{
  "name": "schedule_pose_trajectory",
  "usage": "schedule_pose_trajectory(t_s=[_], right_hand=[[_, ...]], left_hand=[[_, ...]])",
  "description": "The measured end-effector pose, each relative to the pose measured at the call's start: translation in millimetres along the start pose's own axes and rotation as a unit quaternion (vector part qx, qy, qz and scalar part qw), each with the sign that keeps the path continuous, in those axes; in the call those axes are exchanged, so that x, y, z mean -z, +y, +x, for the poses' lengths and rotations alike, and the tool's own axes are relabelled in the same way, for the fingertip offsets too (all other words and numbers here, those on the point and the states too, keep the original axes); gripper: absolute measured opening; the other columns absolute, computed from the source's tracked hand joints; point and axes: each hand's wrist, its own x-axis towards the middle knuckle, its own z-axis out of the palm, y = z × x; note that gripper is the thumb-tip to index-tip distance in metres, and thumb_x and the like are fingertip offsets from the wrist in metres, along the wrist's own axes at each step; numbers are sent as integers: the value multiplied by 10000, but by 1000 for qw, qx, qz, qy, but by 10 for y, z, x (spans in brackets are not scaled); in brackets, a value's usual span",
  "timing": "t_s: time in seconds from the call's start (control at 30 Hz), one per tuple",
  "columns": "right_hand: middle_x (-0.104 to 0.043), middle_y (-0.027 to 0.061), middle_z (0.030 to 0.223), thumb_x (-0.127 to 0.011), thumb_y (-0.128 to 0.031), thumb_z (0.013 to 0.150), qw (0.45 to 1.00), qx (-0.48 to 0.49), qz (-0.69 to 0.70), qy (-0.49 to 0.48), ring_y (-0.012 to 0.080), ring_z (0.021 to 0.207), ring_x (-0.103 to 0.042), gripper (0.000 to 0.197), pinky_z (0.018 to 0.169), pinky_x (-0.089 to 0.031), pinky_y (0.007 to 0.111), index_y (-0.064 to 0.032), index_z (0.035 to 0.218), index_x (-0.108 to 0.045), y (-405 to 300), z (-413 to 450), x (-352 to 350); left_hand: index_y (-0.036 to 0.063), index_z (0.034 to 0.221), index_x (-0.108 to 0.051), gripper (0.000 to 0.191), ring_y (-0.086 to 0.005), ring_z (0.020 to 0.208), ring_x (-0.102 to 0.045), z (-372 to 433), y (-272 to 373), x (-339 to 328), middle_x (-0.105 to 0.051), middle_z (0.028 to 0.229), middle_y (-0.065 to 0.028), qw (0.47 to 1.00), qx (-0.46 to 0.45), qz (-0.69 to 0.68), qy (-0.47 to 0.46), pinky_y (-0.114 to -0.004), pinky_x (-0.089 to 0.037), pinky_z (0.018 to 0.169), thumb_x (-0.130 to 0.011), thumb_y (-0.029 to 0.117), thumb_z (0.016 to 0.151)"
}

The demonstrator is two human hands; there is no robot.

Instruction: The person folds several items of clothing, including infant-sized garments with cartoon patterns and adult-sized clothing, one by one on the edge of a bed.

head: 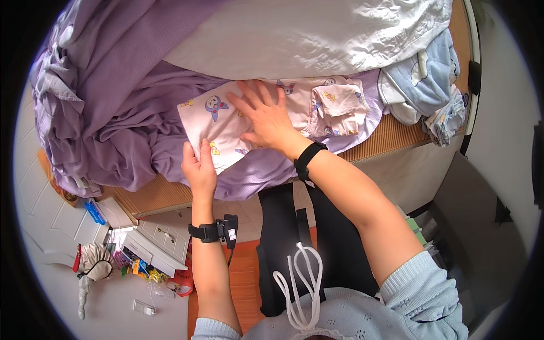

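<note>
A pale pink cotton garment [225, 136] printed with cartoon figures and yellow bows lies before me on a crumpled lilac blanket [123, 140]. My left hand [199, 168] pinches its near left edge, thumb on top and fingers at the border. Flat on the middle of the cloth rests my right hand [267, 119], palm down with fingers spread. To its right, a folded part [340, 102] of the garment lies doubled over the rest.
A white sheet [276, 38] spreads beyond the garment. Blue cloud-patterned cloth [429, 76] and a bundled garment [446, 117] lie at right on the ribbed brown mat [391, 136]. A white bedside cabinet [157, 242] stands at lower left, with assorted items beside it.
</note>
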Motion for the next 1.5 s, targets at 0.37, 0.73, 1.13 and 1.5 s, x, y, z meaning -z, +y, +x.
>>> schedule_pose_trajectory(t_s=[0.37, 0.73, 1.13, 1.5], right_hand=[[-372, 153, 1399, -576, -107, 774, 970, -58, 122, 202, 334, 1310, -308, 530, 1051, -228, 476, -48, 1285, -450, 414, -868, 415], [-421, 156, 1362, -589, -88, 745, 960, -102, 85, 247, 335, 1308, -310, 545, 1045, -231, 485, -42, 1274, -467, 921, -1040, 500], [-514, 182, 1014, -655, -262, 804, 748, -460, 312, 363, 259, 906, -507, 374, 793, -434, 359, 17, 1019, -528, 1482, -1346, 413], [-554, 248, 1030, -821, -484, 571, 759, -547, 334, 114, 293, 912, -590, 865, 762, -484, 339, 87, 1064, -398, 1851, -1220, 484]], left_hand=[[-57, 1177, -498, 310, -143, 870, -574, -441, 144, -674, -598, 1064, -103, 981, -150, 122, 6, -264, -466, 787, -547, 15, 879], [49, 1302, -404, 528, -89, 528, -476, -601, 96, -1679, -508, 625, 13, 990, -61, 114, -49, -225, -423, 538, -642, 156, 843], [-9, 966, -505, 446, -112, 732, -447, 578, -208, -1115, -495, 818, -21, 994, 15, 101, -23, -236, -387, 685, -766, 270, 735], [-4, 866, -470, 430, -178, 799, -469, 507, 38, -1355, -513, 842, -63, 974, 4, 212, 75, -304, -389, 765, -648, 387, 836]])
